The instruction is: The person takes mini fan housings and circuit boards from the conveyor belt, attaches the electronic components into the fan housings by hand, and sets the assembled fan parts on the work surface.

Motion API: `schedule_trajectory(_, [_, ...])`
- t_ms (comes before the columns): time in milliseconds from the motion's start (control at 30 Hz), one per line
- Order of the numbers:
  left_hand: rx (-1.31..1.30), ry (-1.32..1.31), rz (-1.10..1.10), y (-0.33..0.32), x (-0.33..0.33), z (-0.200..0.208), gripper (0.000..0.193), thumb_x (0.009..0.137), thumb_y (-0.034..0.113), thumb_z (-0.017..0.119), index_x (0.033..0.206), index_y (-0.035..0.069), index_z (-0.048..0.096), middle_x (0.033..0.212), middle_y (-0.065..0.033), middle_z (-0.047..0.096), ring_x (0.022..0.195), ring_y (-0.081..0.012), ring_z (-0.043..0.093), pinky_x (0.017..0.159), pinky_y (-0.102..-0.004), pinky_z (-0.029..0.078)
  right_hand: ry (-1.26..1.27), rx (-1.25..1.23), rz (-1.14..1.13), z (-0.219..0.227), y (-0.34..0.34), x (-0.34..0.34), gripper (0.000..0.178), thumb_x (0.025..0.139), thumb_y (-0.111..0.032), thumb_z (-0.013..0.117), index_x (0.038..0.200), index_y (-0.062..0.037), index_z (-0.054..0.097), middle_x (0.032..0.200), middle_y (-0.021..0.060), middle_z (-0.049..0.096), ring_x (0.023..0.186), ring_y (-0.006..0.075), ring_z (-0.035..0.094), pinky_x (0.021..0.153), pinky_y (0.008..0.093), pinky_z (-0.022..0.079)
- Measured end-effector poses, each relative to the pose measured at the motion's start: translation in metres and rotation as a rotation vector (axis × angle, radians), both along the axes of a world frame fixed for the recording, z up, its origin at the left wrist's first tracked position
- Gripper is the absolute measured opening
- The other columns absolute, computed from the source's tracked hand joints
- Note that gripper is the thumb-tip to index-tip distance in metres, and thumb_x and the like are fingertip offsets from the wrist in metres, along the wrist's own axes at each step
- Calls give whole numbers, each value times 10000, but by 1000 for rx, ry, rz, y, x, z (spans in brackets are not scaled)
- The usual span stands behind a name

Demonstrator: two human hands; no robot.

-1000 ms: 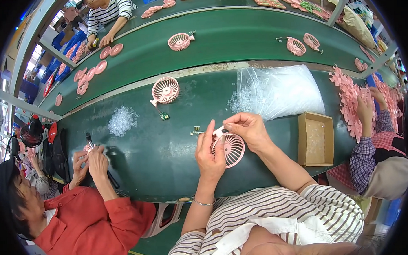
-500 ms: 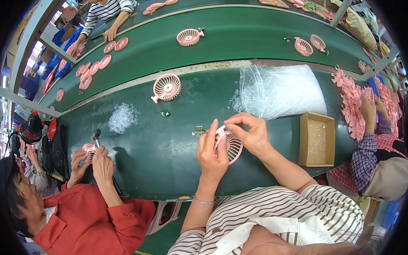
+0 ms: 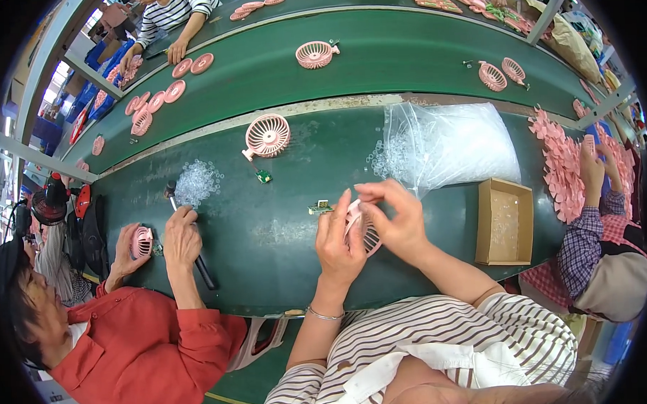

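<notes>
Before me, my left hand [image 3: 337, 244] is closed round a pink fan housing [image 3: 371, 239] with a slatted round cage, its narrow neck pointing up. My right hand [image 3: 399, 224] is bent over the same housing from the right, fingertips and thumb closed at the neck. Whether a small part sits between those fingertips is hidden. Just left of my fingers lies a small green circuit board with a display [image 3: 321, 207]. Farther off, another pink fan housing [image 3: 268, 135] rests on the table, with a small green board [image 3: 264, 177] wired to it.
A clear plastic bag [image 3: 464, 144] of small clear rings lies behind my right hand. Right of it stands a cardboard box [image 3: 483, 225]. At left, a co-worker in red holds a hammer [image 3: 203, 272] beside a ring pile [image 3: 197, 179]. Beyond runs a green conveyor belt [image 3: 262, 76].
The pink parts on the belt have shifted right. The co-worker's hammer hand has moved right, away from their housing. My hands stay at the housing, my right fingers slightly re-posed.
</notes>
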State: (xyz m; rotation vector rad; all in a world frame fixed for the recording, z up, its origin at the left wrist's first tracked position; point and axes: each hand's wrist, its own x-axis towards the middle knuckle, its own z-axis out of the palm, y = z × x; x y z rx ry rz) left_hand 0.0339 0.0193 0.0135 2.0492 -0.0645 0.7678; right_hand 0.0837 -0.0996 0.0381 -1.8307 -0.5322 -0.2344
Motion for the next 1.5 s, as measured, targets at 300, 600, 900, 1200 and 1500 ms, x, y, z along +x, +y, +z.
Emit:
schedule_trajectory(300, [15, -50, 35, 4, 2, -4, 386, 796, 19, 538, 1180, -18, 531, 903, -174, 573, 760, -289, 575, 679, -354, 488, -79, -70, 1, -9, 6, -2, 192, 744, -17, 613, 932, -26, 647, 785, 106, 613, 714, 207, 573, 668, 321, 443])
schedule_trajectory(600, [-302, -19, 75, 17, 1, -9, 392, 794, 25, 581, 1184, 4, 541, 864, -115, 564, 739, -191, 571, 650, -273, 465, 289, 168, 227, 17, 15, -2, 283, 819, -31, 575, 1100, 3, 578, 933, 102, 639, 849, 160, 602, 748, 289, 485])
schedule_trajectory(900, [-49, -25, -62, 18, -15, 7, 386, 777, 25, 591, 1161, -3, 565, 801, -124, 574, 643, -197, 547, 574, -290, 455, 547, 18, 496, 28, -7, 15, 91, 806, -34, 613, 878, 22, 609, 808, 45, 630, 749, 82, 575, 668, 231, 476])
schedule_trajectory(1200, [-247, 172, -95, 13, -71, -13, 460, 729, -29, 590, 1186, -13, 545, 783, -107, 583, 654, -169, 570, 606, -266, 474, 272, -142, 551, 9, -11, -32, 186, 746, -60, 642, 917, -2, 596, 731, 103, 570, 664, 211, 558, 601, 311, 459])
schedule_trajectory(1500, [-558, 224, -53, 20, -49, -15, 355, 807, -29, 588, 1155, -23, 515, 858, -78, 596, 743, -107, 584, 663, -230, 484, -74, -508, 208, -36, -8, 33, 208, 745, -28, 639, 951, -16, 617, 822, 113, 559, 692, 275, 581, 629, 351, 485])
